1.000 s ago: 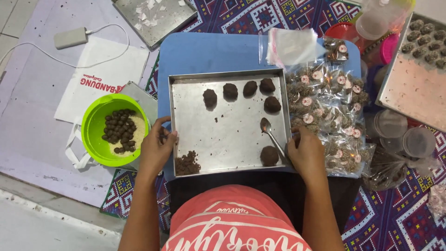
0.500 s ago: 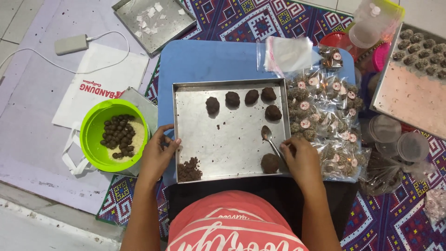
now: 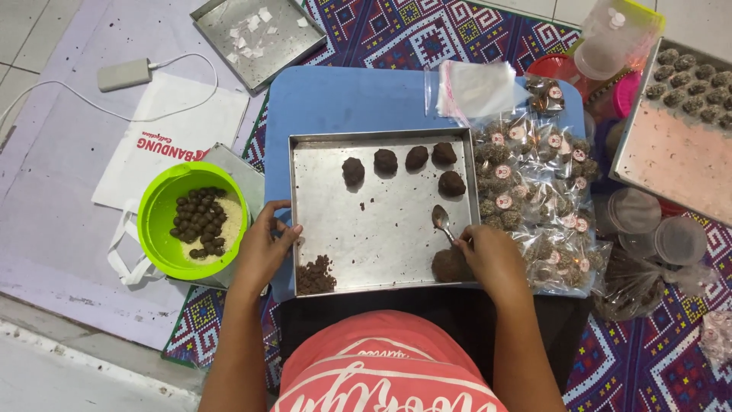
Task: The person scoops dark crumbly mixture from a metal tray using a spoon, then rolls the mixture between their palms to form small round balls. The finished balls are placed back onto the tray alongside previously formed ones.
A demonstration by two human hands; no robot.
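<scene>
Pinched between the fingers of the right hand (image 3: 496, 259) is the handle of a small metal spoon (image 3: 441, 220), whose bowl points up the tray, away from the person. Just below that hand, touching it, sits a large lump of dark brown dough (image 3: 450, 265) near the tray's lower right corner. The left hand (image 3: 263, 246) rests on the left rim of the steel tray (image 3: 381, 229), fingers curled loosely over the edge, holding nothing else.

On the tray, a row of four dark balls (image 3: 399, 160) lies along the top, with a fifth just below the right end. A crumbly dark heap (image 3: 314, 276) sits in the lower left corner.

Left of the tray stands a lime-green bowl (image 3: 164, 229) of small dark balls over pale crumbs. Right of it lies a spread of clear plastic packets (image 3: 534, 198), each sealed with a small round white and red sticker; what fills them looks like coated balls, though the glare makes this uncertain. Above them lies an empty clear bag (image 3: 474, 88). A white cloth bag with red lettering (image 3: 175, 141) lies at the upper left.
</scene>
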